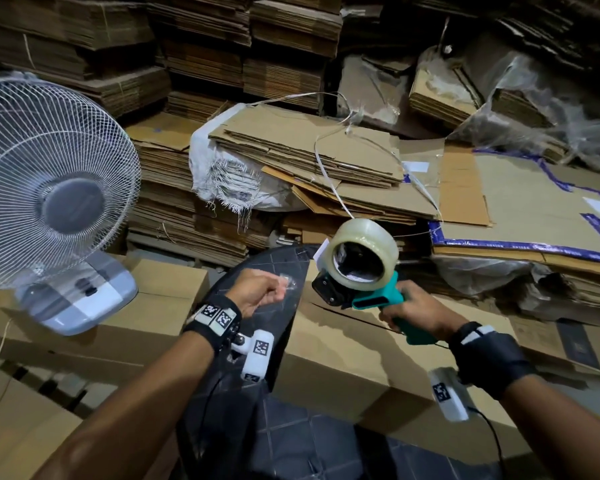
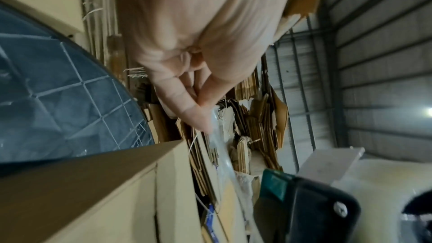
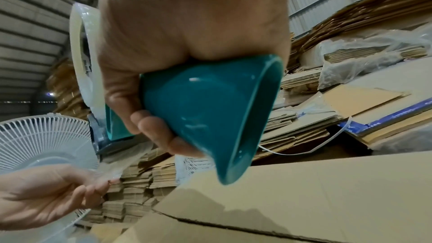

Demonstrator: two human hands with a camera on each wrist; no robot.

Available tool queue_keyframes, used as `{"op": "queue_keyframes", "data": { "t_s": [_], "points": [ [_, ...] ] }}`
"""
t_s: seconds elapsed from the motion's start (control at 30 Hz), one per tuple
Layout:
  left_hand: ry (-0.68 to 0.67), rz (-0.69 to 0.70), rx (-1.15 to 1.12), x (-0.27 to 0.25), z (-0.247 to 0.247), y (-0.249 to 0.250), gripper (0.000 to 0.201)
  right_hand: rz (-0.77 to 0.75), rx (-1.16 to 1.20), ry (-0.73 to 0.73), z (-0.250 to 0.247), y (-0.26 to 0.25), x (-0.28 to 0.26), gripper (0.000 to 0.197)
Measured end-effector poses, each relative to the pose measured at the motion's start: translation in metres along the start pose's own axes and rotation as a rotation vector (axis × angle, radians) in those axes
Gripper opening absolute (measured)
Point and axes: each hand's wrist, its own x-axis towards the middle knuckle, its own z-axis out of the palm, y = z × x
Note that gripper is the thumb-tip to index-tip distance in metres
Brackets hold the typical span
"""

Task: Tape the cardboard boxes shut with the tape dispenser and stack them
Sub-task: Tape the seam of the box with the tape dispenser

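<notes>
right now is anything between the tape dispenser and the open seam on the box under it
Nothing visible. The right hand holds the tape dispenser in the air just above the cardboard box, whose top seam lies bare. The left hand pinches the tape end off to the side, over the floor gap.

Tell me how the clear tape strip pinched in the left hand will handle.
The clear tape strip looks thin and crinkled, so probably floppy and light. Stretched between the left hand and the teal tape dispenser, it likely sticks to itself if slackened.
</notes>
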Motion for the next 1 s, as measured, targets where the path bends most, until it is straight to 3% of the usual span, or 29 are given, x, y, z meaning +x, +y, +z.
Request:
{"op": "queue_keyframes", "data": {
  "t_s": [0.2, 0.5, 0.63, 0.8, 0.87, 0.93, 1.0],
  "points": [
    [0.054, 0.018, 0.110, 0.027, 0.002, -0.018, 0.004, 0.075, -0.126, 0.038, 0.002, 0.019, 0.026, 0.011],
    [0.150, -0.036, 0.136, 0.063, -0.012, -0.049, 0.007, 0.084, -0.196, -0.006, 0.019, 0.037, 0.067, 0.010],
    [0.121, -0.063, 0.162, 0.073, -0.010, -0.074, 0.012, 0.082, -0.252, -0.003, 0.022, 0.043, 0.077, 0.015],
    [0.055, 0.044, 0.297, 0.079, 0.014, -0.106, 0.018, 0.092, -0.288, -0.001, 0.026, 0.050, 0.084, 0.018],
    [0.096, 0.044, 0.326, 0.080, 0.017, -0.115, 0.017, 0.095, -0.300, -0.007, 0.025, 0.050, 0.085, 0.018],
    [0.200, 0.070, 0.429, 0.080, 0.011, -0.121, 0.038, 0.099, -0.300, -0.016, 0.025, 0.051, 0.086, 0.016],
    [0.322, 0.214, 0.589, 0.074, 0.010, -0.115, 0.038, 0.102, -0.305, -0.016, 0.025, 0.050, 0.086, 0.015]
  ]
}}
